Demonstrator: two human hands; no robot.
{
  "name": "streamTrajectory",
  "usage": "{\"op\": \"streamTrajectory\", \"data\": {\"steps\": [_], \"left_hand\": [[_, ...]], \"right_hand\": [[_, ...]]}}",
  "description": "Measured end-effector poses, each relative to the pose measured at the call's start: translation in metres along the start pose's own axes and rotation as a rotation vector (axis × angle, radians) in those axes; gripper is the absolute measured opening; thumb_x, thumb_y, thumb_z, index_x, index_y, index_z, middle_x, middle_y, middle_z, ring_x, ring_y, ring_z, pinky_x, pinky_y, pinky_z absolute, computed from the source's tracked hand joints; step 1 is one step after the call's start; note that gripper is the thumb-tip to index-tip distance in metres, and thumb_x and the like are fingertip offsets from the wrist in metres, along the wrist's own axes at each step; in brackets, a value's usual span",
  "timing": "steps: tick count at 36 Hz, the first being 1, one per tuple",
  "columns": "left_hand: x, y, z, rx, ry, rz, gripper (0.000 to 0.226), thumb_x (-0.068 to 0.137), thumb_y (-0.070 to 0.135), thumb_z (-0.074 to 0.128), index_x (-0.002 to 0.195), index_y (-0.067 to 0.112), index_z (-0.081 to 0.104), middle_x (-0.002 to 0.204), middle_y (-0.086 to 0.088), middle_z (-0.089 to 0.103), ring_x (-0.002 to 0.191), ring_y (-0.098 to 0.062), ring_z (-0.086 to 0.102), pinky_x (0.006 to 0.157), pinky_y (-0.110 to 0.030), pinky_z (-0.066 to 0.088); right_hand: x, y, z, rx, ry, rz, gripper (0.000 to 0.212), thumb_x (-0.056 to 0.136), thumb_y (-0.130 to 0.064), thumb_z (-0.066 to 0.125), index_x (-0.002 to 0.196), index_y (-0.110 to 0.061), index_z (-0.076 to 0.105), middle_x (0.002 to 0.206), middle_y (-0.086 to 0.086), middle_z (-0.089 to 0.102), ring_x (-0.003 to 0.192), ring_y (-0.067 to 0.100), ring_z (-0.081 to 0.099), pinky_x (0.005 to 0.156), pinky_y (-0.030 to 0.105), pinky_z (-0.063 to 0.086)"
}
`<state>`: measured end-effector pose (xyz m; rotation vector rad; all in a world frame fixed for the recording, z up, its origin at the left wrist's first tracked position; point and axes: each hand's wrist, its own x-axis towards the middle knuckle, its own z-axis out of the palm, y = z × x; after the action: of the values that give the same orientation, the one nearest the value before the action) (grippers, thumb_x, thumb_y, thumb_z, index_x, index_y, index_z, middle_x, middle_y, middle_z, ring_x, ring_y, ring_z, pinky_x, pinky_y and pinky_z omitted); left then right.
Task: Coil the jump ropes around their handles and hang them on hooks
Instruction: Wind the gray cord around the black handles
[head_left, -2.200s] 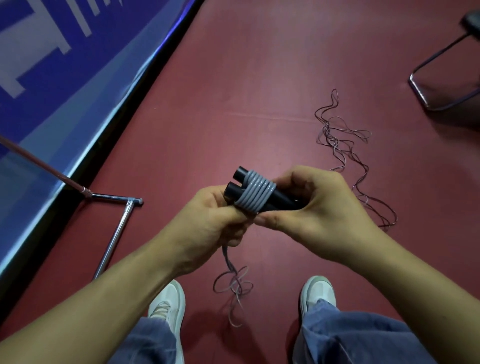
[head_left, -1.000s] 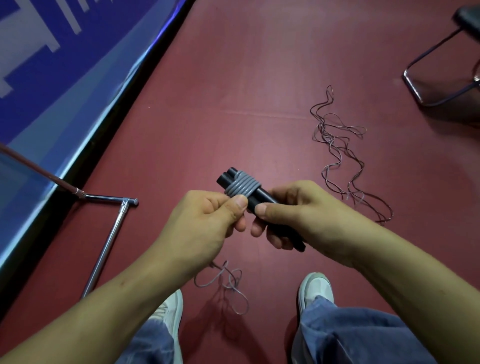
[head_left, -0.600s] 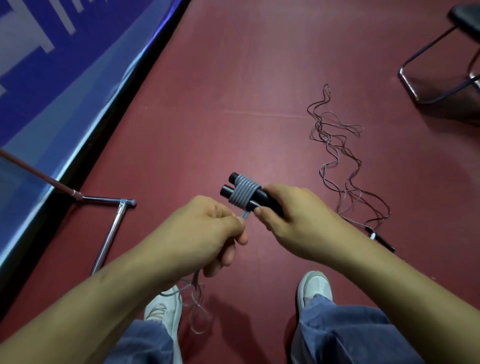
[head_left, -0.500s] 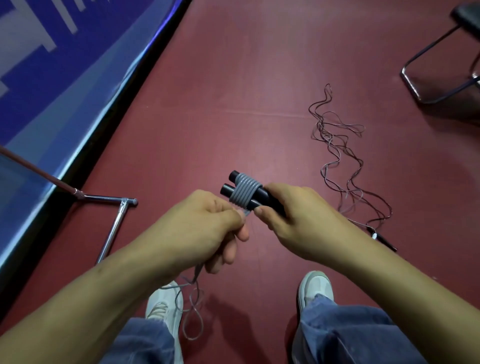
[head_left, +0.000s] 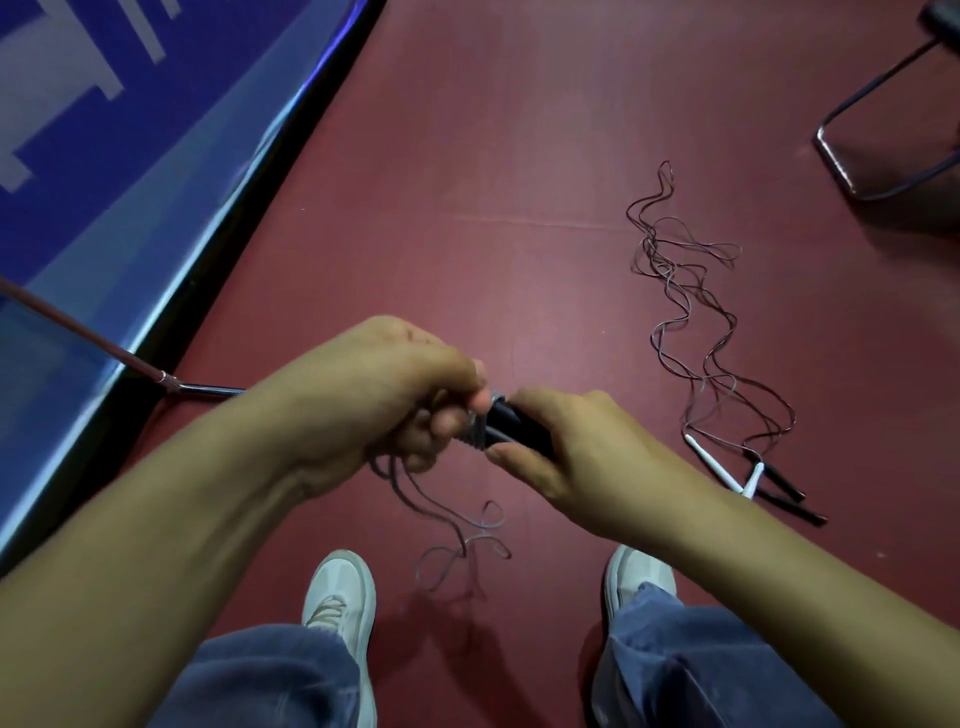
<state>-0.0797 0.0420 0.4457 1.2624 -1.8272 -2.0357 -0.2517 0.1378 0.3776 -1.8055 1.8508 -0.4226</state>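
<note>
Grip: right hand (head_left: 566, 452) closed round the paired black handles (head_left: 519, 434), thumb laid along the near side; left hand (head_left: 395, 395) curled round the grey cord (head_left: 475, 434) right at the handles' free end, where a few wound turns show between the two hands. Location: bundle held mid-frame above the red floor (head_left: 519, 156), ahead of both white shoes (head_left: 340, 597). Loose tail (head_left: 457, 525): drops from under the left hand and lies in small loops on the floor between the shoes. Handling, judged: cord thin, limp and light, likely to spring off if tension slips; handles stiff and smooth, best held by the bare shaft behind the turns, a thumb pinning the last wrap. Further stock: tangle of thin ropes (head_left: 696, 322) on the floor to the right, well apart, with black and white spare handles (head_left: 748, 475) at its near end. Edges: blue panel (head_left: 130, 130) with a dark base along the left; metal rod (head_left: 208, 388) just beside it, passing behind the left wrist; chair frame (head_left: 883, 156) at top right. Room: red floor stretches ahead between panel and tangle. Hooks: none in view.
</note>
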Motion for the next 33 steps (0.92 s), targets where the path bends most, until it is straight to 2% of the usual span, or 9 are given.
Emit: {"op": "streamTrajectory", "data": {"steps": [6,8,12,16,21,26,29,31,33], "left_hand": [[0.014,0.004,0.003,-0.149,-0.037,-0.073,0.034,0.102,0.024,0.050,0.075,0.007,0.061,0.052,-0.001,0.037,0.040,-0.010,0.022,0.043,-0.023,0.018],[0.020,0.003,0.006,-0.198,-0.030,-0.094,0.033,0.103,0.025,0.049,0.079,0.005,0.060,0.053,-0.001,0.040,0.038,-0.008,0.023,0.041,-0.022,0.017],[0.026,0.004,0.005,-0.194,-0.008,-0.142,0.034,0.104,0.025,0.050,0.080,0.004,0.062,0.054,0.000,0.045,0.037,-0.005,0.024,0.037,-0.019,0.016],[0.027,0.007,-0.003,0.084,0.061,-0.077,0.038,0.101,0.029,0.059,0.072,0.006,0.065,0.050,-0.002,0.044,0.037,-0.010,0.026,0.041,-0.021,0.018],[0.029,0.002,-0.023,0.587,0.208,0.172,0.027,0.078,0.042,0.085,0.071,0.017,0.078,0.052,0.003,0.058,0.046,-0.005,0.045,0.047,-0.018,0.038],[0.037,-0.010,-0.024,0.603,0.055,0.274,0.007,0.084,0.027,0.082,0.089,0.024,0.078,0.082,0.001,0.077,0.077,-0.010,0.071,0.083,-0.041,0.059],[0.034,-0.010,-0.021,0.549,-0.059,0.331,0.010,0.093,0.018,0.072,0.096,0.025,0.078,0.112,0.013,0.075,0.115,0.003,0.063,0.106,-0.029,0.048],[0.028,-0.012,-0.022,0.371,-0.176,0.346,0.022,0.097,0.001,0.061,0.107,0.014,0.076,0.119,0.006,0.074,0.125,-0.002,0.060,0.107,-0.022,0.047],[0.024,-0.017,-0.021,0.129,-0.282,0.319,0.027,0.091,-0.006,0.054,0.110,0.001,0.072,0.111,-0.008,0.076,0.112,-0.016,0.069,0.096,-0.026,0.054]], "right_hand": [[-0.005,-0.011,-0.003,-0.113,-0.045,-0.061,0.022,0.095,-0.048,0.059,0.102,-0.028,0.052,0.071,-0.006,0.051,0.070,0.027,0.056,0.057,0.039,0.043],[-0.007,-0.019,-0.008,-0.147,-0.034,-0.088,0.025,0.095,-0.054,0.055,0.107,-0.031,0.054,0.067,-0.007,0.048,0.069,0.026,0.057,0.054,0.037,0.039],[-0.010,-0.029,-0.014,-0.158,-0.017,-0.053,0.044,0.091,-0.071,0.040,0.091,-0.030,0.056,0.056,-0.005,0.045,0.053,0.015,0.043,0.049,0.034,0.030],[-0.011,-0.028,-0.017,-0.197,-0.002,-0.053,0.052,0.093,-0.067,0.044,0.081,-0.019,0.058,0.055,0.001,0.046,0.052,0.019,0.043,0.047,0.034,0.031],[-0.018,-0.026,-0.014,-0.127,-0.023,-0.111,0.058,0.088,-0.073,0.045,0.075,-0.018,0.058,0.053,0.003,0.048,0.059,0.024,0.048,0.047,0.035,0.035],[-0.021,-0.026,-0.017,0.056,-0.001,-0.151,0.056,0.085,-0.071,0.053,0.067,-0.019,0.056,0.054,0.003,0.047,0.050,0.023,0.042,0.044,0.034,0.029],[-0.022,-0.025,-0.021,0.161,0.006,-0.181,0.053,0.088,-0.066,0.059,0.064,-0.018,0.057,0.052,0.001,0.043,0.046,0.018,0.036,0.044,0.030,0.026],[-0.021,-0.024,-0.023,0.251,0.021,-0.182,0.048,0.089,-0.059,0.065,0.065,-0.018,0.061,0.052,0.001,0.041,0.045,0.011,0.034,0.044,0.026,0.026],[-0.020,-0.022,-0.027,0.348,0.030,-0.162,0.041,0.087,-0.053,0.067,0.069,-0.016,0.066,0.055,0.005,0.044,0.049,0.005,0.035,0.046,0.029,0.031]]}}
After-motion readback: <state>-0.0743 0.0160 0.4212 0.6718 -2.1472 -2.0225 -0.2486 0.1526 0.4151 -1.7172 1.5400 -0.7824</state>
